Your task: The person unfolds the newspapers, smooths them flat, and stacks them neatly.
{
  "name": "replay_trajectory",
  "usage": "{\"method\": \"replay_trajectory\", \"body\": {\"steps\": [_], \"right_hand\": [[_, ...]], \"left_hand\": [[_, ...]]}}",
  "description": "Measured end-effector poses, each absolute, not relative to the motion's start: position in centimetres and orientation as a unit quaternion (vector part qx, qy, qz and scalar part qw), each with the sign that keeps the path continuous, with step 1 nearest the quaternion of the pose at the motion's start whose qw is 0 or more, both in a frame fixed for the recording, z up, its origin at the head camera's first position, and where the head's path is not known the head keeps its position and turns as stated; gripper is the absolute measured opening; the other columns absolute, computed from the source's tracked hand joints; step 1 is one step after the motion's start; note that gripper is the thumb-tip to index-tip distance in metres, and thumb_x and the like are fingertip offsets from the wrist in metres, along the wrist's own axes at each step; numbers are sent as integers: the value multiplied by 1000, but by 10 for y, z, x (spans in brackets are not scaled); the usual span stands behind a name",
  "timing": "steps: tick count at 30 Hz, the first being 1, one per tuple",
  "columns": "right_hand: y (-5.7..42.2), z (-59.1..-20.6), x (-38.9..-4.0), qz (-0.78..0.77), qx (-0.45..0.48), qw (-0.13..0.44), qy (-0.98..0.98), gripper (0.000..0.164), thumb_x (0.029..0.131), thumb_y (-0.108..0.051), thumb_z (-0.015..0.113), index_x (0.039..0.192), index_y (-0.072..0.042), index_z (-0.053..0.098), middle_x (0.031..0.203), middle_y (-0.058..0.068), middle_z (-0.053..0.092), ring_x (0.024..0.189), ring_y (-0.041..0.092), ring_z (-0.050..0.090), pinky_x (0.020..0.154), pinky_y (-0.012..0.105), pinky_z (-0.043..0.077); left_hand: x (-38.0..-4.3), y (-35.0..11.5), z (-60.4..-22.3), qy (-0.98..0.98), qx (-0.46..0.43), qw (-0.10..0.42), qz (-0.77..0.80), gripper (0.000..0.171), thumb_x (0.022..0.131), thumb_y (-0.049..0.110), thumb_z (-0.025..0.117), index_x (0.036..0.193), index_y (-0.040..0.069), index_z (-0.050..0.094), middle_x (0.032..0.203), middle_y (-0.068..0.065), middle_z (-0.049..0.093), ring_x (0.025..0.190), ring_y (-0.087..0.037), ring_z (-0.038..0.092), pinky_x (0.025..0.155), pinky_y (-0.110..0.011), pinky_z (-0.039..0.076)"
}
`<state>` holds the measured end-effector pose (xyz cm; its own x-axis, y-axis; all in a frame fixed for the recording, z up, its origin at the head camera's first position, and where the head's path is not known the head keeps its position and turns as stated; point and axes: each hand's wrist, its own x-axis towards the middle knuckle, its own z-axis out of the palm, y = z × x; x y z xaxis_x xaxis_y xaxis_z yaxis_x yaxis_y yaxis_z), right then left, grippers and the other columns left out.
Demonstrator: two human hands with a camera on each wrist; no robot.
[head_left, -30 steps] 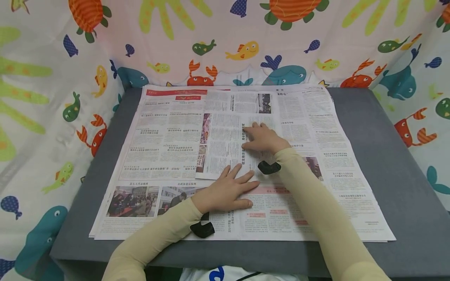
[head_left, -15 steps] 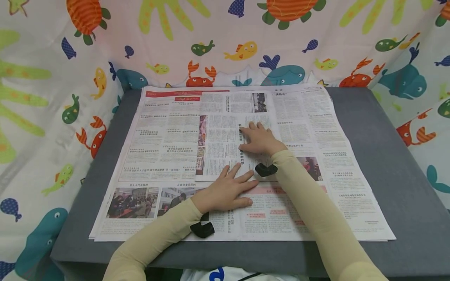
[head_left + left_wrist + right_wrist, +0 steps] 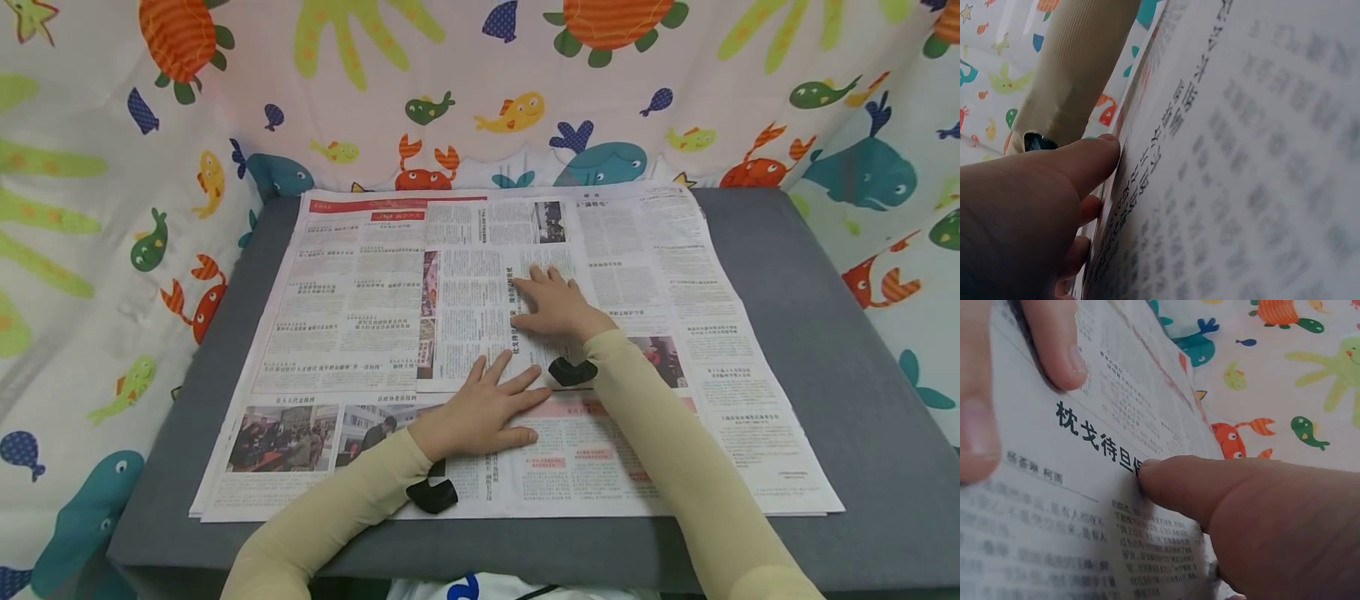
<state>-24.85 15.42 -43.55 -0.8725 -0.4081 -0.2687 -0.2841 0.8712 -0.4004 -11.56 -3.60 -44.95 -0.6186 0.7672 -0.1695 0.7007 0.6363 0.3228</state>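
Observation:
A smaller folded newspaper (image 3: 468, 308) lies flat on large spread newspaper sheets (image 3: 330, 333). My right hand (image 3: 558, 304) rests on its right half, fingers spread and pointing left. In the right wrist view, the thumb (image 3: 1179, 487) touches the page beside a bold black headline. My left hand (image 3: 480, 412) lies with spread fingers at the smaller paper's lower edge, its palm over the large sheets. In the left wrist view, its thumb (image 3: 1094, 159) is on the printed paper. The areas under both palms are hidden.
A grey table (image 3: 795, 350) carries the sheets, which nearly reach its front edge. A white curtain (image 3: 465, 58) printed with sea animals encloses the back and sides. A black strap piece (image 3: 573, 371) sits at the right wrist, another (image 3: 432, 497) at the left.
The smaller newspaper has shifted and turned slightly, its upper part moving left with the right hand. The left hand stays in place. The head view has tilted a little.

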Motion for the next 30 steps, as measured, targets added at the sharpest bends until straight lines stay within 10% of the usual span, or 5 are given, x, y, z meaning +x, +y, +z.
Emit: {"method": "replay_trajectory", "body": {"steps": [30], "right_hand": [[285,-419,-217,-220,-96,213,947,72,86,-17,74,152,-5,46,166,31,20,151,59,14,120,70,23]], "left_hand": [[-114,-30,-442,897,383,165,148,62,101,54,55,156,28,44,169,-3,29,158,-45,10,122,-72,13]]}}
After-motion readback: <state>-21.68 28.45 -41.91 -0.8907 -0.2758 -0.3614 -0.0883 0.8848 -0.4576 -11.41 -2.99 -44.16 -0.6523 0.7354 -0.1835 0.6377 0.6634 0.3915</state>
